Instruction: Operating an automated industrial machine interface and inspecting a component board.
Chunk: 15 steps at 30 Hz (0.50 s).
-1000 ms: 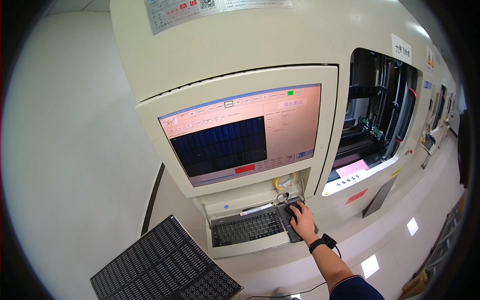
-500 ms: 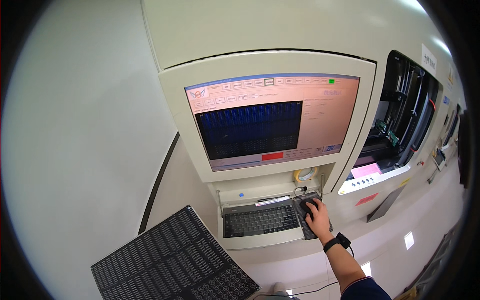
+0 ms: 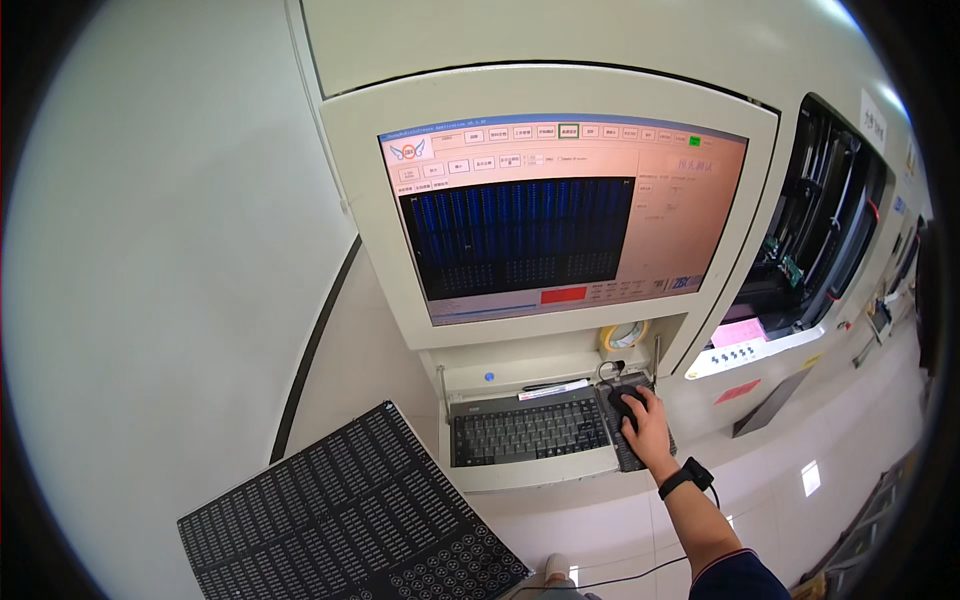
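My right hand (image 3: 651, 428) rests over a black computer mouse (image 3: 627, 401), its fingers curved round it. The mouse sits on a dark textured pad (image 3: 636, 455), just right of a black keyboard (image 3: 530, 434) on a pull-out shelf. A lit screen (image 3: 690, 220) set in the pale machine stands above, showing a dark blue-patterned picture and a red block. At the lower left, a thin black panel (image 3: 330, 510) with rows of small pale marks and round patterns is tilted in the air. My left hand is out of view, and what supports the panel is hidden.
A roll of yellow tape (image 3: 622, 336), a pen and a white strip (image 3: 553, 390) lie behind the keyboard. To the right, the machine has an open bay (image 3: 800, 235) with green circuit parts inside. A cable (image 3: 640, 577) trails below my right arm.
My view has shifted slightly, so the screen appears higher and farther right. My right hand stays on the mouse, and the black panel keeps nearly the same place.
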Each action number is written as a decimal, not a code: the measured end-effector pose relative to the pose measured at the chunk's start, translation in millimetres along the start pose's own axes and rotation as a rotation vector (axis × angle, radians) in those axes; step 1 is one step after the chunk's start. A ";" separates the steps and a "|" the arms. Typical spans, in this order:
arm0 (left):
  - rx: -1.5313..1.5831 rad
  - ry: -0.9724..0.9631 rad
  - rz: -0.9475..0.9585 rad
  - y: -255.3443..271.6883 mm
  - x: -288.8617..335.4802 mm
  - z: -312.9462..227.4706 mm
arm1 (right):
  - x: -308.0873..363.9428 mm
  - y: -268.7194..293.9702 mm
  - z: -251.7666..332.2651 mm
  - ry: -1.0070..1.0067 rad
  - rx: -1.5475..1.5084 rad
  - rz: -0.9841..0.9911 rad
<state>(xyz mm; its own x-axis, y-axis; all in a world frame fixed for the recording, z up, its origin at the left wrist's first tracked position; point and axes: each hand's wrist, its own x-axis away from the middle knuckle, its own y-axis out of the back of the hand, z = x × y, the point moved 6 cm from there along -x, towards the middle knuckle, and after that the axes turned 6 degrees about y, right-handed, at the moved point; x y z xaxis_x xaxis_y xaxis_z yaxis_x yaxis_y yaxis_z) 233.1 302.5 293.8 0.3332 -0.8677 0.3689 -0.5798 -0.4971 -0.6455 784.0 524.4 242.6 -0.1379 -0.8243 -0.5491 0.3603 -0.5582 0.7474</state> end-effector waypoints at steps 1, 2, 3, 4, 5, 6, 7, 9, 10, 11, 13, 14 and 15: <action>-0.002 0.002 -0.002 -1.6 -0.7 -0.4 | -0.1 -0.8 -0.2 0.003 -0.002 0.000; -0.003 0.006 -0.002 -4.1 -1.3 -0.8 | 0.0 -1.4 -0.3 0.001 -0.002 0.002; -0.003 0.009 -0.002 -5.7 -1.1 -1.1 | 0.1 -1.0 0.3 0.005 0.006 0.000; -0.004 0.009 -0.002 -6.2 -1.2 -1.1 | 0.2 -0.4 0.7 0.009 0.014 -0.002; -0.010 -0.014 0.032 -8.6 -1.6 -2.1 | 0.4 -0.2 0.8 0.007 0.013 -0.003; -0.017 -0.037 0.065 -11.0 -1.8 -3.2 | 0.1 -0.5 0.9 0.009 0.017 -0.003; -0.018 -0.036 0.065 -10.7 -1.9 -3.6 | 0.1 -0.6 0.9 0.011 0.020 -0.003; -0.004 -0.019 0.077 -10.1 -2.3 -3.1 | 0.7 -0.2 0.3 0.004 0.020 0.002; -0.005 -0.018 0.079 -10.9 -2.3 -3.1 | 1.2 0.1 -0.2 -0.001 0.020 0.006; -0.017 -0.023 0.087 -12.7 -2.3 -3.2 | 1.7 0.3 -1.0 -0.003 0.020 0.004; -0.029 -0.027 0.092 -13.8 -2.7 -4.6 | 0.6 0.0 -0.3 0.005 0.021 -0.009; -0.028 -0.020 0.088 -12.9 -3.0 -4.7 | 0.0 0.2 0.3 0.004 0.022 -0.009; -0.028 -0.013 0.086 -11.9 -2.7 -4.4 | -0.1 0.7 0.6 0.003 0.021 -0.010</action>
<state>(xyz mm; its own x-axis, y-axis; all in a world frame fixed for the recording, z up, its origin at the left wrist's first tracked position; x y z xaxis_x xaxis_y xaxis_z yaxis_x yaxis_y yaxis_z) 235.9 310.7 303.5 0.2909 -0.9073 0.3036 -0.6271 -0.4205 -0.6556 783.7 524.0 243.4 -0.1386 -0.8183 -0.5579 0.3396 -0.5684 0.7494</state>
